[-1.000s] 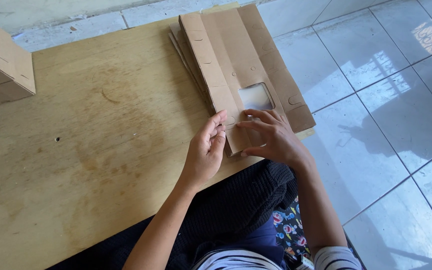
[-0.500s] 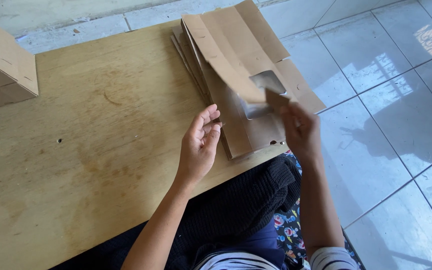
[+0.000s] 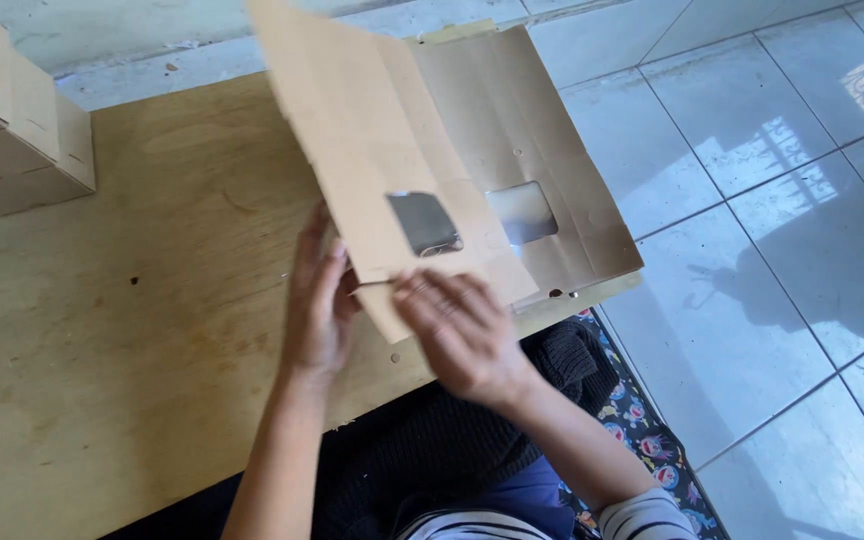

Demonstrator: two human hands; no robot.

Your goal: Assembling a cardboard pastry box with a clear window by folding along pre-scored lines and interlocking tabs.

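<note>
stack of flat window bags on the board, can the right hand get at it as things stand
Probably not directly: the right hand is on the lifted bag, which hangs over part of the stack.

Bright daylight, floor glare, motion-blurred hand

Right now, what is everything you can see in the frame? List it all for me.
lifted cardboard sheet: one, brown, with a clear window, raised above the board, held at its lower edge by both hands
flat cardboard sheets: small stack, brown, windowed, on the board's far right
plywood board: one, light wood, under everything
folded cardboard boxes: brown, far left; count unclear
tiled floor: pale, right
left hand: one, fingers behind the sheet's edge
right hand: one, blurred, at the sheet's lower corner
</note>
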